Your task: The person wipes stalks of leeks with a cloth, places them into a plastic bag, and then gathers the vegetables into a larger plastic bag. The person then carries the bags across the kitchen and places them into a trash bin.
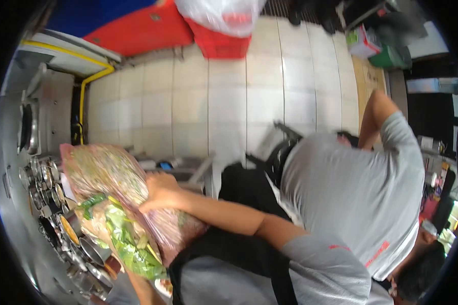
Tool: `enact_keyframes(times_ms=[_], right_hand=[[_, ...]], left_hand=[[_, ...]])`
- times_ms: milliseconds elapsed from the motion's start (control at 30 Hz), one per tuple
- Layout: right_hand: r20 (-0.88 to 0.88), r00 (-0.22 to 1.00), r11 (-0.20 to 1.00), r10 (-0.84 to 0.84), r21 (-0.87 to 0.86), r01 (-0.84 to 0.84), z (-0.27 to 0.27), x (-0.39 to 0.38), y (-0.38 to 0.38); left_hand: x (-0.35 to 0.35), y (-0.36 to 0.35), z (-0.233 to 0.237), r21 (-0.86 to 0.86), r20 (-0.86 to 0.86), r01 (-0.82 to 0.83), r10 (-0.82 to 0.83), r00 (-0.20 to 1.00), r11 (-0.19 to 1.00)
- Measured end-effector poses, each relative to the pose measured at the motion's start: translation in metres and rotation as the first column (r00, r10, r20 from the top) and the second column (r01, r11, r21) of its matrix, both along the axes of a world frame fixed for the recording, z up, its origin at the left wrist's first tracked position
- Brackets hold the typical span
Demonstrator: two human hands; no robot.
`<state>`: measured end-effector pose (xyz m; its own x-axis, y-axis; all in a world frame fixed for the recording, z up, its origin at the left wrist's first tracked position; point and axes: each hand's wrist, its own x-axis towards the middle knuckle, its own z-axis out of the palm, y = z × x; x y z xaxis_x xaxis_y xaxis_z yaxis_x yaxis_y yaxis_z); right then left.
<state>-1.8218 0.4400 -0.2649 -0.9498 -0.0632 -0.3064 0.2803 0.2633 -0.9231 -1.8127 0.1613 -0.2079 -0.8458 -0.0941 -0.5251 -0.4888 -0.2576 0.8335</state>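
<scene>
A large, clear pinkish plastic bag (107, 165) full of pale green stringy vegetables is at the lower left. My right hand (162, 193) reaches across from the right and is closed on this bag, gathering its film. Against it, on the near side, is a second clear bag (122, 234) with green leafy vegetables and something pale brown. My left forearm (141, 291) rises from the bottom edge toward the leafy bag. That bag hides my left hand and its fingers. Both bags are close to the front of my black apron (229, 249).
Left of the bags, several metal pans and bowls (86, 249) crowd a steel counter. A yellow pipe (84, 91) runs along the wall. Close on my right, a co-worker in a grey shirt (351, 193) bends over. Beyond the tiled floor (226, 107) stands a red crate (221, 43).
</scene>
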Motion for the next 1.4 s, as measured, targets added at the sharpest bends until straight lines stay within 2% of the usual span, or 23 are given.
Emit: enact_keyframes(times_ms=[33, 100, 133, 167, 233, 300, 367, 433, 500, 600, 667, 700, 767, 800, 867, 967, 1067, 1200, 1233, 1267, 1333, 1367, 1400], right_hand=[[0.071, 0.990, 0.992, 0.120, -0.047, -0.117, -0.001, -0.004, 0.001], [0.097, 0.979, 0.979, 0.179, -0.117, -0.168, 0.006, -0.006, 0.009], [0.045, 0.993, 0.989, 0.107, -0.110, -0.102, -0.009, -0.003, -0.003], [-0.026, 0.998, 0.994, 0.052, -0.100, -0.054, 0.014, 0.004, 0.008], [-0.101, 0.994, 0.973, 0.031, -0.222, -0.053, -0.008, 0.003, 0.005], [-0.045, 0.999, 0.795, 0.006, -0.605, -0.032, -0.014, 0.008, 0.023], [-0.049, 0.999, 0.650, -0.020, -0.759, -0.024, -0.021, 0.012, 0.048], [0.011, 0.999, 0.624, -0.045, -0.781, 0.037, -0.038, 0.014, 0.082], [0.082, 0.991, 0.663, -0.105, -0.737, 0.131, -0.027, 0.012, 0.125], [0.001, 0.998, 0.755, -0.057, -0.655, 0.044, -0.045, -0.014, 0.202], [0.037, 0.961, 0.645, -0.273, -0.734, 0.211, -0.014, -0.024, 0.248], [0.035, 0.966, 0.647, -0.258, -0.736, 0.200, -0.002, -0.033, 0.269], [-0.059, 0.885, 0.605, -0.461, -0.750, 0.266, 0.027, -0.059, 0.309], [-0.103, 0.884, 0.601, -0.456, -0.769, 0.220, 0.043, -0.073, 0.328], [-0.202, 0.860, 0.583, -0.469, -0.802, 0.130, 0.093, -0.111, 0.356], [-0.371, 0.760, 0.549, -0.533, -0.835, -0.022, 0.201, -0.180, 0.371], [-0.556, 0.606, 0.635, -0.569, -0.765, -0.106, 0.273, -0.278, 0.386], [-0.625, 0.332, 0.597, -0.706, -0.778, -0.193, 0.383, -0.424, 0.384], [-0.553, 0.481, 0.546, -0.680, -0.820, -0.172, 0.405, -0.452, 0.389], [-0.463, 0.621, 0.497, -0.632, -0.857, -0.133, 0.418, -0.481, 0.392], [-0.450, 0.644, 0.698, -0.618, -0.692, 0.186, 0.427, -0.533, 0.406], [-0.569, 0.562, 0.798, -0.600, -0.370, 0.476, 0.415, -0.570, 0.418], [-0.665, 0.525, 0.766, -0.531, -0.113, 0.633, 0.394, -0.595, 0.423]], left_hand=[[-0.002, 0.004, 0.000, 0.016, -0.020, 0.009, -0.009, 1.000, 1.000], [-0.005, 0.008, 0.003, 0.059, -0.064, 0.021, -0.017, 0.998, 0.998], [-0.007, 0.009, 0.004, 0.081, -0.087, 0.027, -0.020, 0.996, 0.996], [-0.005, 0.010, 0.005, 0.112, -0.101, 0.035, -0.024, 0.995, 0.993], [-0.006, 0.014, 0.007, 0.157, -0.116, 0.049, -0.031, 0.993, 0.986], [-0.006, 0.025, 0.008, 0.190, -0.115, 0.070, -0.049, 0.992, 0.979], [-0.006, 0.049, 0.009, 0.213, -0.087, 0.094, -0.077, 0.993, 0.973], [-0.013, 0.089, 0.024, 0.212, -0.026, 0.103, -0.100, 0.995, 0.972], [-0.034, 0.137, 0.033, 0.220, 0.059, 0.207, -0.225, 0.973, 0.953], [-0.071, 0.219, 0.052, 0.278, 0.012, 0.300, -0.316, 0.949, 0.913], [-0.102, 0.268, 0.070, 0.267, 0.013, 0.377, -0.394, 0.919, 0.887], [-0.118, 0.290, 0.086, 0.264, 0.012, 0.363, -0.380, 0.925, 0.893], [-0.144, 0.324, 0.121, 0.192, -0.059, 0.449, -0.446, 0.893, 0.873], [-0.156, 0.328, 0.128, 0.189, -0.069, 0.444, -0.439, 0.896, 0.876], [-0.183, 0.330, 0.142, 0.324, -0.254, 0.347, -0.272, 0.928, 0.880], [-0.168, 0.341, 0.222, 0.553, -0.484, 0.189, 0.128, 0.866, 0.812], [-0.154, 0.312, 0.238, 0.532, -0.610, 0.078, 0.317, 0.726, 0.843], [-0.153, 0.264, 0.211, 0.430, -0.611, -0.214, 0.457, 0.646, 0.877], [-0.154, 0.253, 0.196, 0.392, -0.590, -0.286, 0.478, 0.651, 0.874], [-0.155, 0.243, 0.178, 0.353, -0.561, -0.351, 0.497, 0.662, 0.867], [-0.165, 0.229, 0.145, 0.282, -0.506, -0.423, 0.508, 0.697, 0.861], [-0.172, 0.225, 0.131, 0.249, -0.471, -0.448, 0.512, 0.718, 0.859], [-0.177, 0.223, 0.114, 0.214, -0.435, -0.457, 0.503, 0.747, 0.863]])
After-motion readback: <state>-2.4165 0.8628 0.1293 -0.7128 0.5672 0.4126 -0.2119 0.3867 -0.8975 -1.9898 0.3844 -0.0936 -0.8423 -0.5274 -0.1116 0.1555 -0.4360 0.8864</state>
